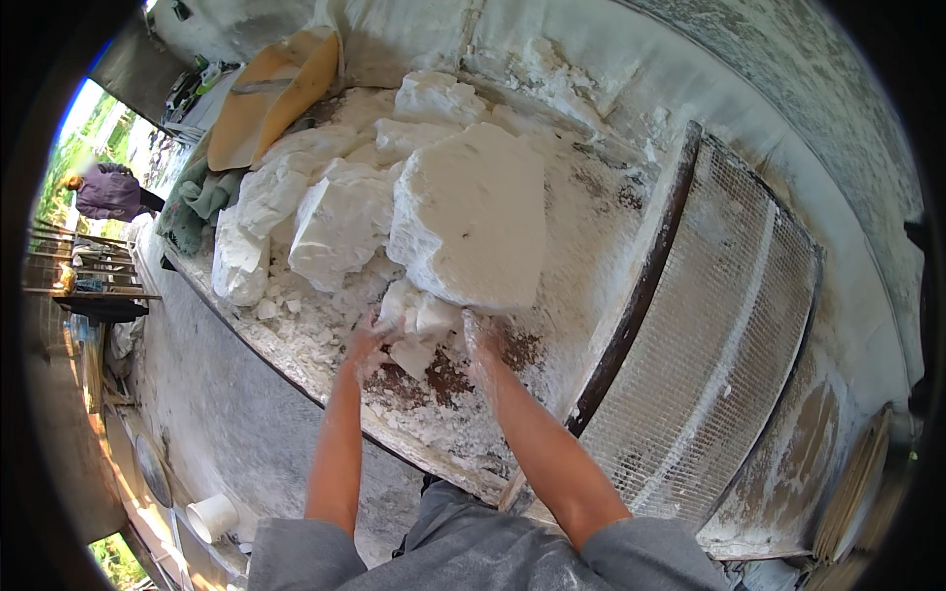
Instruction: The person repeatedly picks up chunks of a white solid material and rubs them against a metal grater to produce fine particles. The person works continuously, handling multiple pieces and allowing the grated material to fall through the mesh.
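Observation:
Small white chunks [434,315] of a powdery, chalk-like material are bunched between my two hands, just in front of a large flat-faced white block [473,217]. My left hand [366,340] presses against the left side of these chunks, its fingers curled and partly hidden. On their right side, close under the block's lower edge, my right hand [483,340] is cupped with powder on its fingers. A loose chunk [412,357] lies below them on the dark, powder-strewn surface. More big white lumps [340,222] are piled to the left and behind.
A wood-framed wire mesh screen [709,325] leans at the right of the powdery table [453,443]. A curved tan sheet [271,98] and a greenish cloth [202,197] sit at the far left. A white bucket [212,517] stands lower left. Another person [108,191] is outside.

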